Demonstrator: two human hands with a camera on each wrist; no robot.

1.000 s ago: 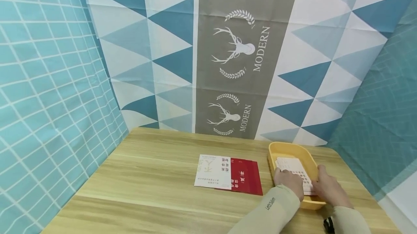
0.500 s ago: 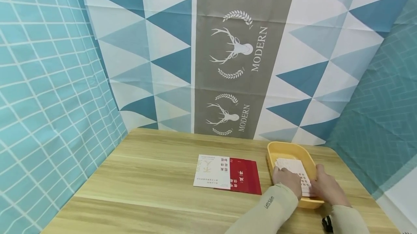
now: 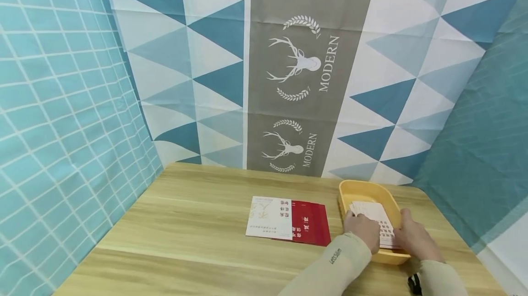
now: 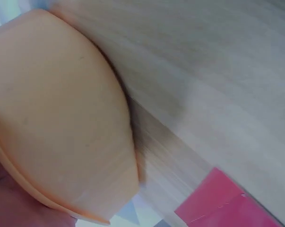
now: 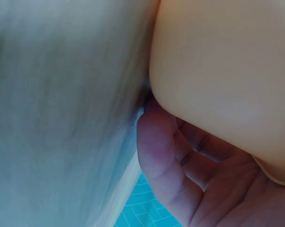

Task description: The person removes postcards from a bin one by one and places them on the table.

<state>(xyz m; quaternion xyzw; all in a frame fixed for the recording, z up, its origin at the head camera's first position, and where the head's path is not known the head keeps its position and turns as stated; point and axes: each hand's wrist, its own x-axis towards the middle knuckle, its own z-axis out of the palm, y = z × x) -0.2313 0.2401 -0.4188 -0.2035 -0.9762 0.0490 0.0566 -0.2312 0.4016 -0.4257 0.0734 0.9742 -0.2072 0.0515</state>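
Observation:
A yellow plastic tray (image 3: 366, 185) stands at the right of the table with a stack of white printed cards (image 3: 377, 218) inside. My left hand (image 3: 362, 232) reaches over the tray's left wall and holds the stack's near left edge with curled fingers; the fingertips are partly hidden. On the tray's right side, my right hand (image 3: 418, 240) grips the wall, and the right wrist view shows its fingers (image 5: 156, 142) curled against the outside. The left wrist view shows mostly the tray's outer wall (image 4: 62, 104).
To the left of the tray, a white card (image 3: 270, 218) partly covers several red cards (image 3: 311, 222), all flat on the wooden table (image 3: 185, 222). A patterned cloth (image 3: 222, 67) hangs behind the table's far edge, with a blue checked cloth (image 3: 62, 103) at the left.
The white cards in the tray have shifted slightly under my left hand. My right hand keeps its grip on the tray, and the cards on the table lie as before.

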